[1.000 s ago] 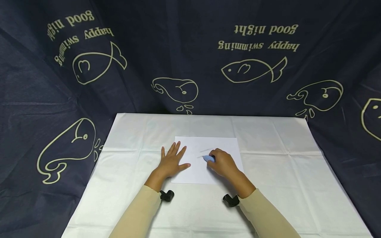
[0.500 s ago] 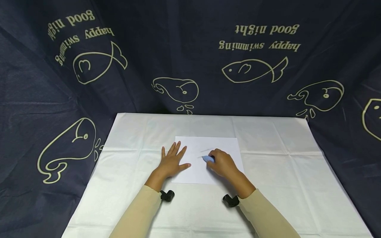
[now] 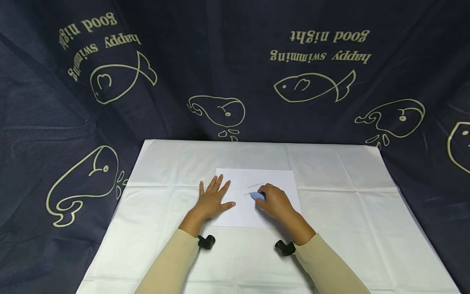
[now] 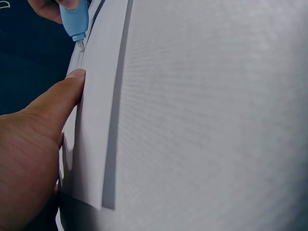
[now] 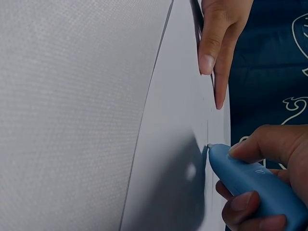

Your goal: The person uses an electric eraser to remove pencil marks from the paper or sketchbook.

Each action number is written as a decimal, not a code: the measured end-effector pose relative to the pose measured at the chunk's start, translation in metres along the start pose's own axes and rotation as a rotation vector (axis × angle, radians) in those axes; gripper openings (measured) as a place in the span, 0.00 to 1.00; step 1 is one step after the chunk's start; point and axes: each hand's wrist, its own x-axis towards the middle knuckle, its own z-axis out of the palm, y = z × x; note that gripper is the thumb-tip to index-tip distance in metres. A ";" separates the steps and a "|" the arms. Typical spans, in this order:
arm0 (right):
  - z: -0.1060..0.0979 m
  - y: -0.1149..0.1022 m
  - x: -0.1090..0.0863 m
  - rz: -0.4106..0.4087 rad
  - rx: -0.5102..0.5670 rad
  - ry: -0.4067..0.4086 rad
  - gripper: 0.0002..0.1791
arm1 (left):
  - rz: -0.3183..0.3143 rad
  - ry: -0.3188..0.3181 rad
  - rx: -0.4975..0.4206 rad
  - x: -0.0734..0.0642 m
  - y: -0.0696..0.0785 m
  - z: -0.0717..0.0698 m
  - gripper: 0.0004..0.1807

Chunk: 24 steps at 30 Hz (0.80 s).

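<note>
A white sheet of paper (image 3: 240, 216) lies on the cloth-covered table, with a few short grey lines (image 3: 255, 185) near its middle. My right hand (image 3: 276, 201) grips a light-blue, pen-like electric eraser (image 5: 257, 183), thumb on its upper side. In the left wrist view, a small pale tip shows at the end of the electric eraser (image 4: 74, 21). That tip meets the paper at the lower line. My left hand (image 3: 209, 204) rests with spread, straight fingers on the paper's left side.
White cloth (image 3: 341, 237) with fold creases covers the table. Behind and beside it hangs a dark blue curtain (image 3: 235, 53) printed with fish, whales and upside-down words. Black wrist cameras (image 3: 207, 242) sit at both cuffs of the beige sleeves.
The electric eraser's tip shifts very slightly left and then back right along the lower line. The left hand and the paper stay in place.
</note>
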 end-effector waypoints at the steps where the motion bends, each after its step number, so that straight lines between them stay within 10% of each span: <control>1: 0.000 0.000 0.000 -0.001 0.002 -0.002 0.10 | -0.001 -0.002 0.001 0.000 0.000 0.000 0.46; 24: 0.001 0.000 0.001 -0.016 -0.001 0.007 0.10 | -0.003 -0.006 0.002 0.000 0.000 -0.001 0.46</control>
